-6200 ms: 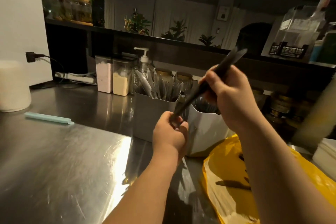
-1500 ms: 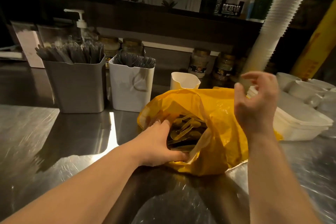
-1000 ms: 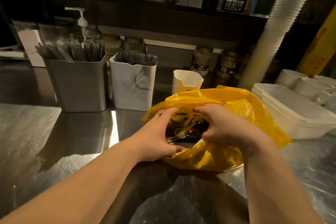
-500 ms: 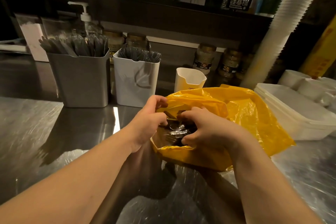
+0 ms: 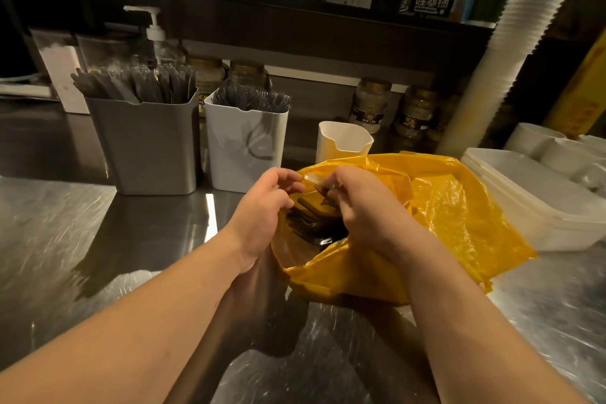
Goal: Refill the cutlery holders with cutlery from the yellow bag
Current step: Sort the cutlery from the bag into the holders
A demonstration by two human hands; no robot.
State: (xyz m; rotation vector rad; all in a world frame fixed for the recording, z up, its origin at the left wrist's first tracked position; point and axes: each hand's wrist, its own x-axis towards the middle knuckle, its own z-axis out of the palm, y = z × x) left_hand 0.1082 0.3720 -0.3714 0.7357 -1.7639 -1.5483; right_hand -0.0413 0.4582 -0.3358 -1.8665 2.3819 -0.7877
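Curled fingers (image 5: 289, 188) of the left hand (image 5: 262, 211) and the right hand (image 5: 364, 207) pinch a clear wrapper (image 5: 311, 178) between them above the open mouth of the yellow bag (image 5: 459, 207). The bag lies on the steel counter (image 5: 98, 239) with dark cutlery (image 5: 314, 223) inside. Behind it stand a grey holder (image 5: 147, 147) and a white holder (image 5: 246, 151), both packed, and a small cream holder (image 5: 342, 141).
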